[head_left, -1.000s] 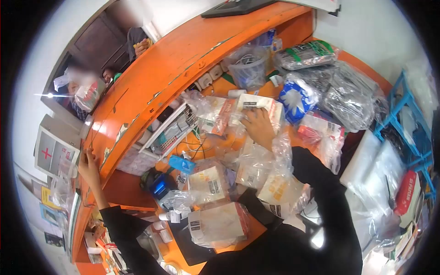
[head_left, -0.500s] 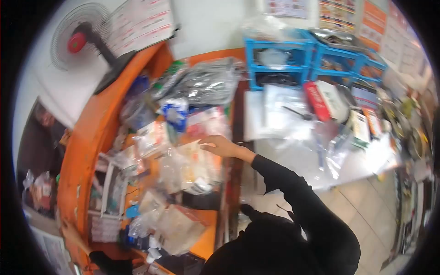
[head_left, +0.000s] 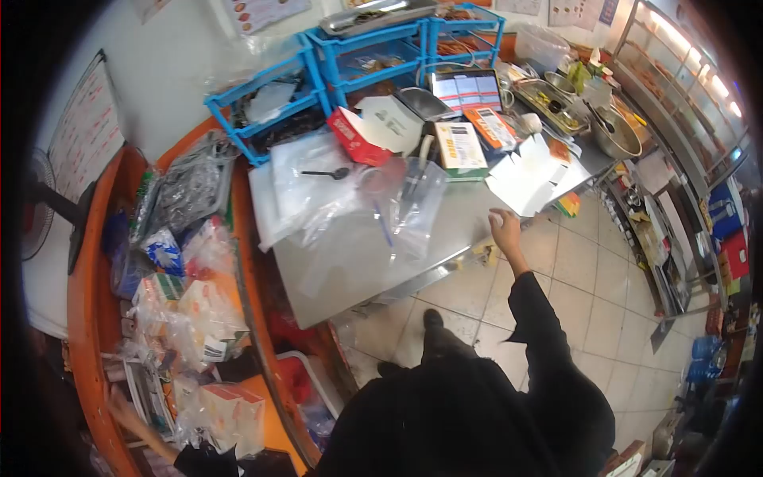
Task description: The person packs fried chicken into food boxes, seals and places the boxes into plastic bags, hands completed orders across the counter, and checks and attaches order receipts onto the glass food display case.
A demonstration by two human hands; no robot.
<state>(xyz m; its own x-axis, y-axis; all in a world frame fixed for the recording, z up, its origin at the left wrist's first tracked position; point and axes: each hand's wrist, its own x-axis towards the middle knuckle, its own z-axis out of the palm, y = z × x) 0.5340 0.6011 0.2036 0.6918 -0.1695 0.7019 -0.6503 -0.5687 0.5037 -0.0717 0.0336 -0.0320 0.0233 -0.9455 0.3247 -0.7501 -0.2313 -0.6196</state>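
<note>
My right hand (head_left: 504,230) is raised in front of the steel table, close to the white open paper or carton (head_left: 531,176) at its right end. Its fingers are curled, with a small pale spot at the fingertips that I cannot identify. At the lower left, my left hand (head_left: 125,415) lies against the inner side of the orange counter (head_left: 94,318), fingers stretched out and holding nothing visible. Beside it are a white rack (head_left: 147,389) and plastic-wrapped paper packs (head_left: 230,413).
On the steel table (head_left: 342,274) lie clear plastic bags (head_left: 310,179), a black spoon (head_left: 326,172), a red-and-white box (head_left: 369,135) and small cartons (head_left: 461,151). Blue racks (head_left: 369,60) and a tablet (head_left: 466,91) stand behind. Metal bowls (head_left: 616,135) sit farther right. Tiled floor (head_left: 588,286) lies below.
The view has swung right. My right hand has moved from above the wrapped packs on the orange counter to the steel table's front right. My left hand stays by the orange counter.
</note>
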